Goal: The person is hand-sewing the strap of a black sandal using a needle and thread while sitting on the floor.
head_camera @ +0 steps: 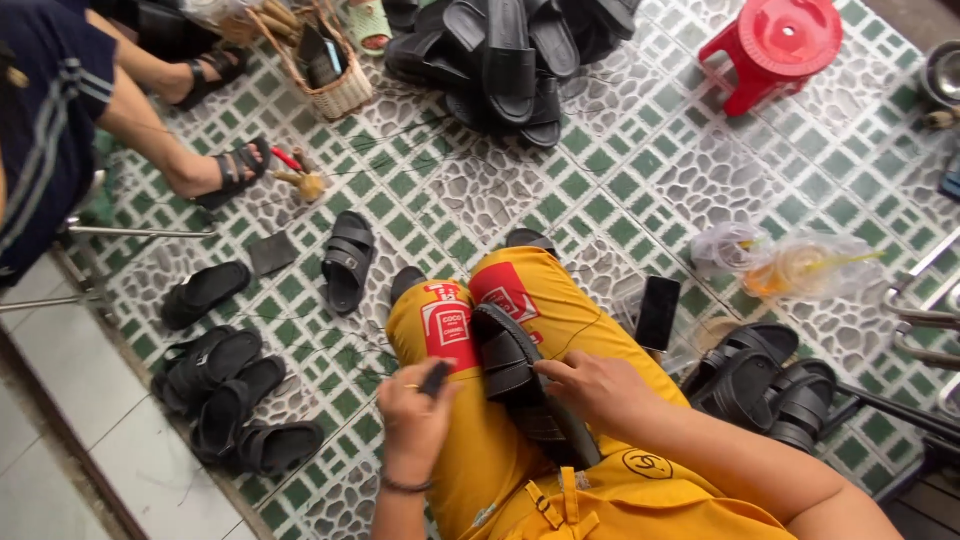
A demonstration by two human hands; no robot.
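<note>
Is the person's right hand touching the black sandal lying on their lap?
Touching. The head view shows the right hand resting its fingers on the black sandal, with no gap between them.
</note>
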